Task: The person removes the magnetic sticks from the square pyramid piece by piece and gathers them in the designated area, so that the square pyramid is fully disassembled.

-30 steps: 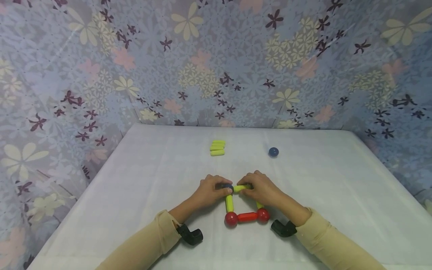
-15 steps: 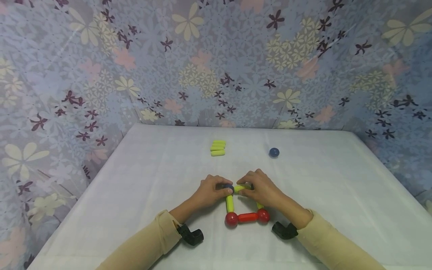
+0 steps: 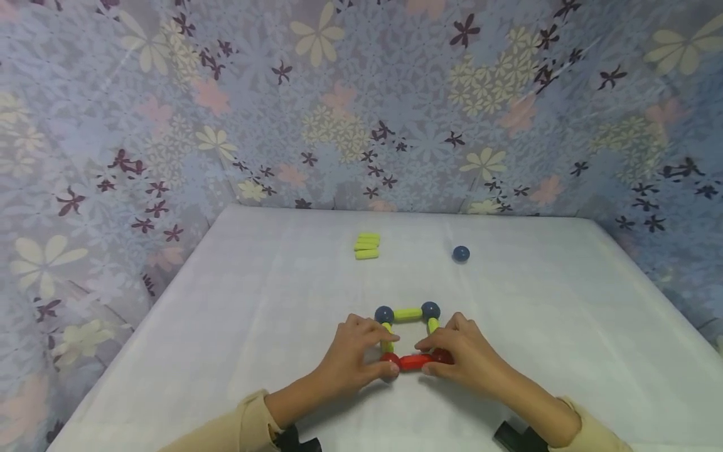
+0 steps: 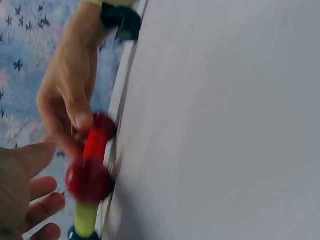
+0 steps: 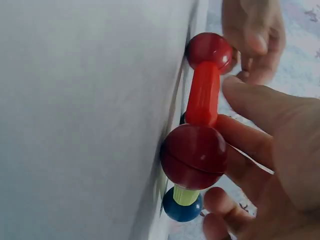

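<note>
A square frame of rods and balls lies flat on the white table (image 3: 237, 301). It has two blue balls (image 3: 384, 314) joined by a yellow-green rod (image 3: 408, 314) on the far side. Short yellow-green rods form its sides. On the near side a red rod (image 3: 415, 362) joins two red balls. My left hand (image 3: 381, 355) pinches the left red ball (image 3: 390, 359) (image 4: 89, 180). My right hand (image 3: 432, 358) grips the right red ball (image 3: 443, 356) (image 5: 194, 156), its thumb lying along the red rod (image 5: 203, 95). Each wrist view shows the other hand at the far red ball.
A small stack of yellow-green rods (image 3: 367, 245) lies at the back centre of the table. A loose blue ball (image 3: 460, 253) sits to its right. Flowered cloth walls (image 3: 361, 107) close in the back and both sides. Black wrist mounts (image 3: 519, 437) show at the bottom edge.
Both hands have left the far side of the frame and drawn back toward me to the red balls. The far yellow-green rod and both blue balls are now uncovered.
</note>
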### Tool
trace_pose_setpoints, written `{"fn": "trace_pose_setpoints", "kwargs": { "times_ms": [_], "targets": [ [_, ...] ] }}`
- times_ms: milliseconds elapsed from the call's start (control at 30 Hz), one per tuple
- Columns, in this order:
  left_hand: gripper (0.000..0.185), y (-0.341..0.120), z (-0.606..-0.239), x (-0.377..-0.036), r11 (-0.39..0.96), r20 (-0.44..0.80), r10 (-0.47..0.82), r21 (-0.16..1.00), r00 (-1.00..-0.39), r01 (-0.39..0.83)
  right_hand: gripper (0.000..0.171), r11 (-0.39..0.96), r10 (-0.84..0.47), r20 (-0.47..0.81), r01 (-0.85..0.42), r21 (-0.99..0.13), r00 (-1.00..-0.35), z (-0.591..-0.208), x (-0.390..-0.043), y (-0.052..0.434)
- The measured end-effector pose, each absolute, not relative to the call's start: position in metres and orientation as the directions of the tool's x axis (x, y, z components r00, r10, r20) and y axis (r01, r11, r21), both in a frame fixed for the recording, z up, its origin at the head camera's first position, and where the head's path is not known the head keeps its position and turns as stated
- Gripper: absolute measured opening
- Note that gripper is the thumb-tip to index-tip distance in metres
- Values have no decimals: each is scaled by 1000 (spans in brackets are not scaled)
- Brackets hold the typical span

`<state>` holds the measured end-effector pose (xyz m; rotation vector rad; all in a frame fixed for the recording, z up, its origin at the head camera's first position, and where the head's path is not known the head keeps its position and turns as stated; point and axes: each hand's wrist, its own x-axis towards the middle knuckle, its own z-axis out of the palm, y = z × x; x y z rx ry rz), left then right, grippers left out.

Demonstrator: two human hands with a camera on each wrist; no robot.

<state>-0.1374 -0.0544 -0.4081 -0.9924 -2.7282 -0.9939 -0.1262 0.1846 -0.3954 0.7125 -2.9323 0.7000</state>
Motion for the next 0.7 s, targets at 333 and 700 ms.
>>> {"fn": "trace_pose_setpoints", "kwargs": {
  "times_ms": [333, 700],
  "targets": [
    [38, -47, -416, -124, 685, 273, 531, 419, -802, 596, 23, 782, -427, 70, -407, -472, -902, -401, -127, 185],
    [38, -47, -427, -124, 673, 283, 473, 495, -834, 550, 20, 781, -414, 64, -391, -486, -908, -403, -129, 184]
  ]
}}
